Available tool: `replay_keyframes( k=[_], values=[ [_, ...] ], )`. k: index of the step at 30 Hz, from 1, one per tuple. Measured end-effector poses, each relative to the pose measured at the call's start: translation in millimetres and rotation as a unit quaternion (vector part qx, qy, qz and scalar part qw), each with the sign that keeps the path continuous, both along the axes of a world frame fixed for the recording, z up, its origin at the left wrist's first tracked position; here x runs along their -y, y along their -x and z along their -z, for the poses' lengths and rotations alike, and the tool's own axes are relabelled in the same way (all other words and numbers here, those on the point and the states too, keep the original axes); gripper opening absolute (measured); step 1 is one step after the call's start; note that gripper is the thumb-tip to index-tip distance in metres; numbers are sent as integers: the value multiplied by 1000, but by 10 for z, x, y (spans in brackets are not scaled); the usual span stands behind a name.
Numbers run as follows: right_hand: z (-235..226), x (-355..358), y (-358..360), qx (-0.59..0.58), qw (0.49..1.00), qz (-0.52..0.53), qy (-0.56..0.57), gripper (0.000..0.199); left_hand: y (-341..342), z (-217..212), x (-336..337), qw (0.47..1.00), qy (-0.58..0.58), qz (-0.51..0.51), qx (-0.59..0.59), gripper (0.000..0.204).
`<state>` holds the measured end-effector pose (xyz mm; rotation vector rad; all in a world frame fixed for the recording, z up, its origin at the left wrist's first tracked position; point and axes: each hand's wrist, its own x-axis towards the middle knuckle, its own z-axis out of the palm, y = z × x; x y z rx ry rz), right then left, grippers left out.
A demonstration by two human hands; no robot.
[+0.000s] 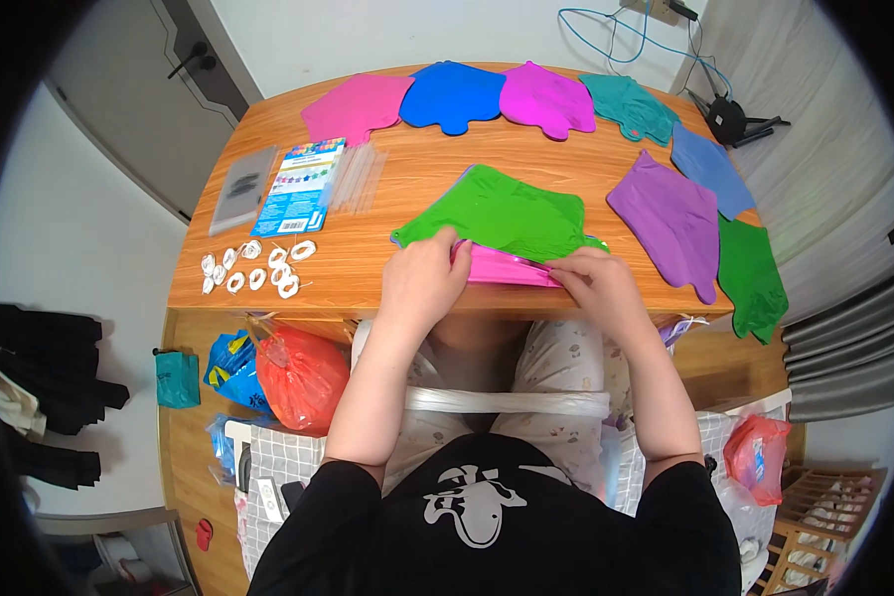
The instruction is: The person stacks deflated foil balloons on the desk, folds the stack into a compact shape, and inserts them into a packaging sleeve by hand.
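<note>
At the table's front edge a pink foil piece (508, 266), which looks like a flat uninflated balloon, is stretched in a folded strip between my hands. My left hand (425, 276) grips its left end, thumb on top. My right hand (596, 282) pinches its right end between thumb and fingers. Just beyond it lies a green foil piece (502, 211), spread flat with a bluish edge showing under its left side. The front part of the green piece is hidden by the pink one and my hands.
Flat foil pieces in several colours, such as the blue one (453, 96) and the purple one (666, 221), curve around the far and right table edges. At left lie white string coils (257, 279), a blue printed card (305, 189), clear straws (358, 179) and a clear bag (240, 191).
</note>
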<state>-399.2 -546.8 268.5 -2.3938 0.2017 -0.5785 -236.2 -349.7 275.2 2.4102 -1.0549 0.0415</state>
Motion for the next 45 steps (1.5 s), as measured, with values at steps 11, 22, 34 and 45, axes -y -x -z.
replay_keyframes(
  k=[11,22,34,45],
  values=[
    [0,45,-24,-18,1000,-4,-1,14,599,357,-128,975,98,115,165,60],
    [23,57,-34,-7,1000,-19,10,13,558,460,-166,963,33,175,202,69],
    [329,-661,45,114,973,69,190,28,515,460,-148,950,-12,193,244,74],
    [418,-514,371,103,975,112,161,31,508,525,-130,944,-4,169,283,82]
  ],
)
